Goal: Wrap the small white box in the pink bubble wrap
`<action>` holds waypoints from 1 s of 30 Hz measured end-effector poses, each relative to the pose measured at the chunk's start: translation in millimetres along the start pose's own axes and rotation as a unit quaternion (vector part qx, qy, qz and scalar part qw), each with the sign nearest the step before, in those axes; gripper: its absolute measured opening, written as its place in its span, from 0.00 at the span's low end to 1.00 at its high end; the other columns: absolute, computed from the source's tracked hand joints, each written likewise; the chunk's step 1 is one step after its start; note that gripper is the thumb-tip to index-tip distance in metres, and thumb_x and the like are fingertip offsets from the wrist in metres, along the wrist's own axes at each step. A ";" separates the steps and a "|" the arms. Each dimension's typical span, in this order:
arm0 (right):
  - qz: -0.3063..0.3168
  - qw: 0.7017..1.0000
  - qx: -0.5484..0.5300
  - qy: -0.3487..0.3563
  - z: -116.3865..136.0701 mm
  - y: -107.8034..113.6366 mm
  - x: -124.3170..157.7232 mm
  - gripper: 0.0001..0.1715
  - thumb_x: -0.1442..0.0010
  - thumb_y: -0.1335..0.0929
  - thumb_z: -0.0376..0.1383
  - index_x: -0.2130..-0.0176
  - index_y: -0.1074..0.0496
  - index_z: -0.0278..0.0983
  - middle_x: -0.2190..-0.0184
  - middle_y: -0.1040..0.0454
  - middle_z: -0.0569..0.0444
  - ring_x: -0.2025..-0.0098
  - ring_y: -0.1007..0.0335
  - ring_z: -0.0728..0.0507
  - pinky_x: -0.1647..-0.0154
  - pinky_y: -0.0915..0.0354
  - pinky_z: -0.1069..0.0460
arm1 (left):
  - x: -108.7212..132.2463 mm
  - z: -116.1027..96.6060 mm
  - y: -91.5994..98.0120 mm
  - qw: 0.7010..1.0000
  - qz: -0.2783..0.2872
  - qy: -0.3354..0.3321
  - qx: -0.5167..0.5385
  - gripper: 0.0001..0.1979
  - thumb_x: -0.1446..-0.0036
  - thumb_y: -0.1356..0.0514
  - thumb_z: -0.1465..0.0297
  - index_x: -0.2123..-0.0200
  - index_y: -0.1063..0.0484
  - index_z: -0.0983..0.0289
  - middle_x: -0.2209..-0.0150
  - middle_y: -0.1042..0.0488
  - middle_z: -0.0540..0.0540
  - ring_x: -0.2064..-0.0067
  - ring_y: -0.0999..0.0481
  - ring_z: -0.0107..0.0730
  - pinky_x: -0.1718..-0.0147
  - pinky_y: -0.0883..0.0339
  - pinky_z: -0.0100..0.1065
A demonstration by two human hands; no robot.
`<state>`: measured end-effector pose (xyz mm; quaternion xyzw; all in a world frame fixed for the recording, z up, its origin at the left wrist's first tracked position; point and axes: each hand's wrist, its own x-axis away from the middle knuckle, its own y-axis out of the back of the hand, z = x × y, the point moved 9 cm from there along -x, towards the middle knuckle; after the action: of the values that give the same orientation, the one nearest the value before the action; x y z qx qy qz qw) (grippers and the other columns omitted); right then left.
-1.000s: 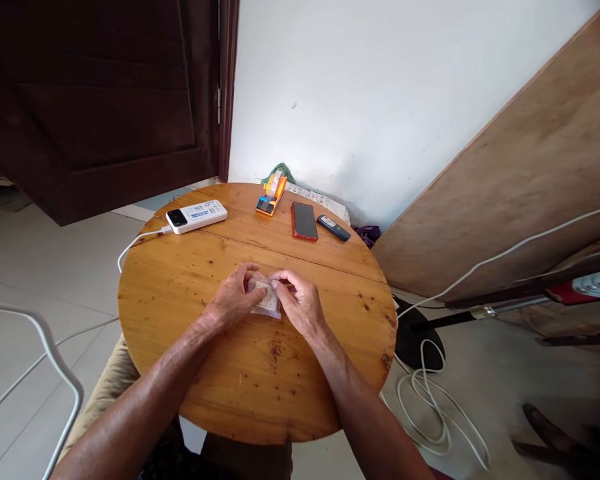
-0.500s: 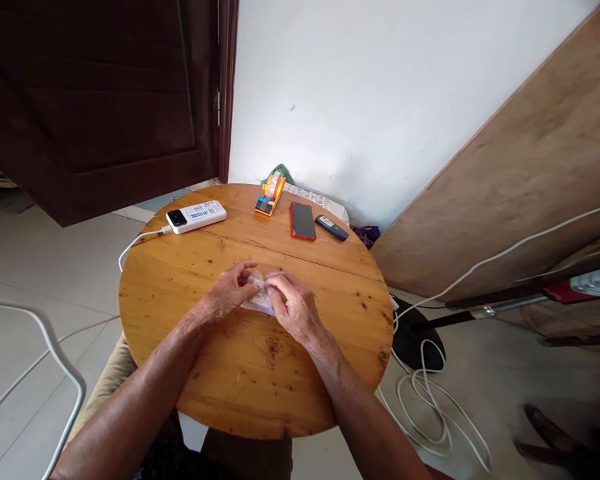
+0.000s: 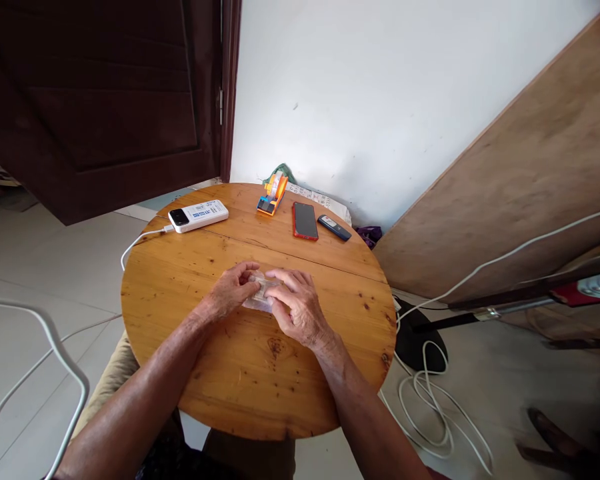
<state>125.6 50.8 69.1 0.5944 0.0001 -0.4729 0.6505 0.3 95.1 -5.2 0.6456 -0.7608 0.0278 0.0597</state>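
A small clear plastic packet [image 3: 261, 301] with pale contents lies on the round wooden table [image 3: 240, 380], between my two hands. My left hand [image 3: 231, 291] has its thumb and curled fingers at the packet's left side, gripping it. On the other side, my right hand [image 3: 299, 308] touches the packet's right part with thumb and index finger; its other fingers are spread over it. The fingers partly hide the packet, and its contents are too small to make out.
At the back of the table are a white power bank [image 3: 199, 217] with a cable, an orange tape dispenser [image 3: 273, 195], a red-edged phone [image 3: 305, 221] and a dark blue device [image 3: 334, 228]. Coiled white cable [image 3: 430, 400] and a person's shoe [image 3: 553, 430] are on the floor.
My right hand's fingers have spread and shifted slightly over the packet, showing more of its right part. My left hand keeps nearly the same pose. The view has moved slightly.
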 end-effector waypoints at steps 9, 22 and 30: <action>-0.039 0.994 -0.070 -0.078 -13.6 11.4 0.6 0.09 0.39 0.36 0.32 0.67 0.26 0.42 0.50 0.24 0.51 0.50 0.28 0.39 0.47 0.37 0.41 | -2.4 2.2 1.5 0.998 -0.029 -0.020 -0.049 0.27 0.55 0.39 0.62 0.50 0.30 0.66 0.64 0.24 0.53 0.63 0.25 0.34 0.64 0.32 0.34; -0.086 0.977 -0.124 -0.152 -36.4 15.3 5.2 0.09 0.38 0.34 0.33 0.66 0.24 0.41 0.51 0.23 0.49 0.48 0.27 0.40 0.44 0.35 0.42 | -1.8 4.1 23.5 0.994 -0.107 0.003 -0.030 0.25 0.57 0.38 0.65 0.53 0.29 0.67 0.65 0.24 0.53 0.66 0.25 0.32 0.67 0.30 0.32; 0.094 0.939 -0.244 -0.223 -53.5 -17.6 15.2 0.39 0.45 0.27 0.39 0.37 0.38 0.44 0.38 0.32 0.47 0.38 0.35 0.37 0.40 0.36 0.40 | 0.0 9.2 18.4 0.995 -0.082 0.060 -0.009 0.24 0.54 0.38 0.66 0.52 0.31 0.67 0.66 0.25 0.52 0.78 0.31 0.23 0.79 0.36 0.28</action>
<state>153.2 85.5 31.3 0.2941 -0.0856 -0.5159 0.8000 -18.3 97.0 -13.7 0.7022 -0.7008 0.0549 0.1133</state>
